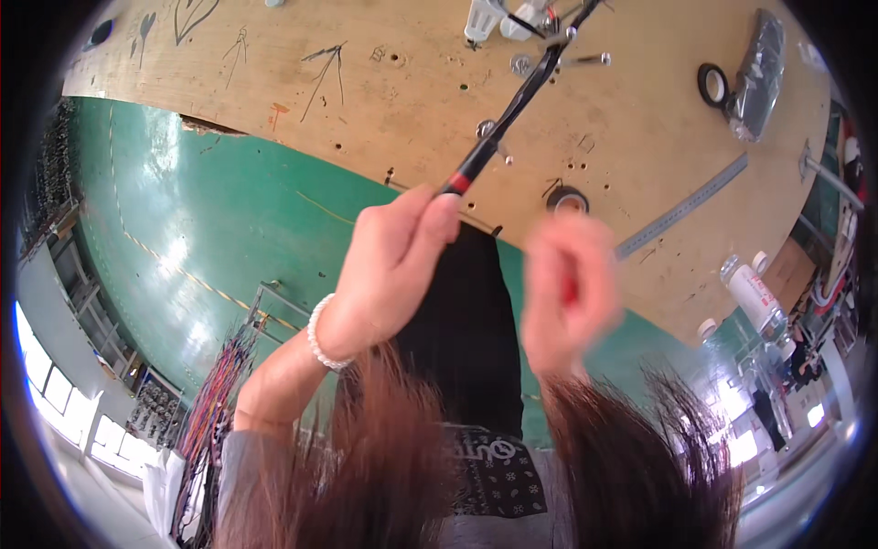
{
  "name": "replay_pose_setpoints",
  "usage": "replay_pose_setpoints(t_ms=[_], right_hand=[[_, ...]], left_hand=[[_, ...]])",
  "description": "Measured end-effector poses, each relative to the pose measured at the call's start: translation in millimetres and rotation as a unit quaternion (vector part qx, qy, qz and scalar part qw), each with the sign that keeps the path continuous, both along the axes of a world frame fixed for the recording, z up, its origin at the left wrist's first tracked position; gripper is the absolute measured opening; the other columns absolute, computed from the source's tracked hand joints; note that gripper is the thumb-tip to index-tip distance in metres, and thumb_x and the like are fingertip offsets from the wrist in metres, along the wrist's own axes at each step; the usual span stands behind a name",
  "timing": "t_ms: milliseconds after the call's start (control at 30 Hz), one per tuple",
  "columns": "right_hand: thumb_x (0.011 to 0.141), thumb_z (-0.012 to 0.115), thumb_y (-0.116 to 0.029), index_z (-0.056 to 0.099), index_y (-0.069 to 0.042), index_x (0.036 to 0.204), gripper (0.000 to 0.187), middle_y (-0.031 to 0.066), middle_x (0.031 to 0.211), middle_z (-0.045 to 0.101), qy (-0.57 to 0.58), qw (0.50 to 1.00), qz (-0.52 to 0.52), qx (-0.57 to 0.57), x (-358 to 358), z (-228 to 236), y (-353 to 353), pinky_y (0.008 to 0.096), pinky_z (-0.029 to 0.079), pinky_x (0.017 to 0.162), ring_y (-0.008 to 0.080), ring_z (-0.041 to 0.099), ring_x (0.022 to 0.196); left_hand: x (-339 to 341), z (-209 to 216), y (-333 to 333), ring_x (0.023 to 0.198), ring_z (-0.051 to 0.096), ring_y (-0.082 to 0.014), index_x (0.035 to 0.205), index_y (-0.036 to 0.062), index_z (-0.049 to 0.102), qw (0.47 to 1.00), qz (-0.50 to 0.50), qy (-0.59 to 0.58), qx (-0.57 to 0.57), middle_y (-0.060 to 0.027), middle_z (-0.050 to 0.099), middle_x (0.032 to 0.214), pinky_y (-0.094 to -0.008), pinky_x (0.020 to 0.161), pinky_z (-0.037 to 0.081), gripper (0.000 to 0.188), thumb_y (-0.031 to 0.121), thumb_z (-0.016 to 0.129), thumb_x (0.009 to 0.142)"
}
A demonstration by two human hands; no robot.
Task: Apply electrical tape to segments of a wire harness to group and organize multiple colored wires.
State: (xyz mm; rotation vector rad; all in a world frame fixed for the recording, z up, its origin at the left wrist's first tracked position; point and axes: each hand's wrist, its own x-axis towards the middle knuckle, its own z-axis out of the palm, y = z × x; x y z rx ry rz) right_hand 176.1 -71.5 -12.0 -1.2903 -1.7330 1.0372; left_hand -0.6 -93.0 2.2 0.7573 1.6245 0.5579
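My left hand [389, 252], with a white beaded bracelet on its wrist, is closed round the lower end of a black-wrapped cable bundle [528, 93]. A red band [460, 182] on the bundle shows just above my thumb. From there the bundle slants up to the right, over metal pegs [486, 129] on a wooden board [274, 69]. My right hand [585, 265] is apart from the bundle, right of it, smeared by motion. Its fingers are curled round a small red thing [570, 291], mostly hidden by them. A dark tape roll [569, 195] lies just beyond that hand.
White connectors [485, 20] sit at the board's far side. On the right lie a steel ruler [681, 208], a black tape roll [703, 84] and a plastic-wrapped dark package [761, 78]. A clear bottle [759, 297] is at the right edge. Bundled coloured wires [215, 389] hang at left.
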Motion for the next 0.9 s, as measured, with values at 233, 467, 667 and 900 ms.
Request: replay_pose_setpoints(t_ms=[233, 467, 667, 900], right_hand=[[0.091, 0.063, -0.008, 0.061, 0.003, 0.102, 0.016, 0.0134, 0.108, 0.058, -0.317, 0.941, -0.093, 0.066, 69.0, -56.0, 89.3, 0.0341, 0.048, 0.083, 0.0270, 0.058, 0.094], [0.086, 0.069, -0.025, 0.056, -0.006, 0.108, 0.031, 0.0131, 0.117, 0.053, -0.337, 0.924, -0.038, 0.179, 49.8, -58.6, -21.6, 0.0442, 0.042, 0.094, 0.0304, 0.053, 0.112], [0.085, 0.071, -0.024, 0.062, -0.003, 0.097, 0.026, 0.0130, 0.101, 0.054, -0.304, 0.943, -0.040, 0.129, 34.9, -76.4, -54.6, 0.0342, 0.048, 0.079, 0.0251, 0.059, 0.088], [0.097, 0.052, -0.020, 0.058, 0.006, 0.098, 0.027, 0.0108, 0.102, 0.058, 0.344, 0.853, -0.027, -0.392, 16.8, -50.7, -206.9, 0.0334, 0.050, 0.083, 0.0248, 0.058, 0.093]], left_hand=[[0.4, -38.1, -40.3, 0.057, 0.052, -0.0053, 0.090, -0.0001, 0.055, 0.986, 0.074, -0.136, 0.052, 0.0017, 0.054, 0.069, -0.0207, 0.049, 0.042, 0.020, 0.019, 0.060, 0.094], [-54.9, -127.1, -222.9, 0.049, 0.048, -0.0053, 0.079, 0.0010, 0.054, 0.999, -0.011, 0.007, -0.049, 0.0024, 0.049, 0.058, -0.0220, 0.046, 0.039, 0.023, 0.018, 0.066, 0.089], [-125.6, -161.8, -412.9, 0.049, 0.040, -0.0106, 0.078, -0.0009, 0.050, 0.986, 0.059, 0.135, -0.080, -0.0070, 0.042, 0.053, -0.0320, 0.047, 0.033, 0.026, 0.018, 0.062, 0.091], [-159.1, -84.6, -482.1, 0.060, 0.035, -0.0084, 0.081, -0.0021, 0.051, 0.979, 0.072, 0.180, 0.067, -0.0019, 0.038, 0.061, -0.0250, 0.053, 0.032, 0.021, 0.014, 0.057, 0.094]])
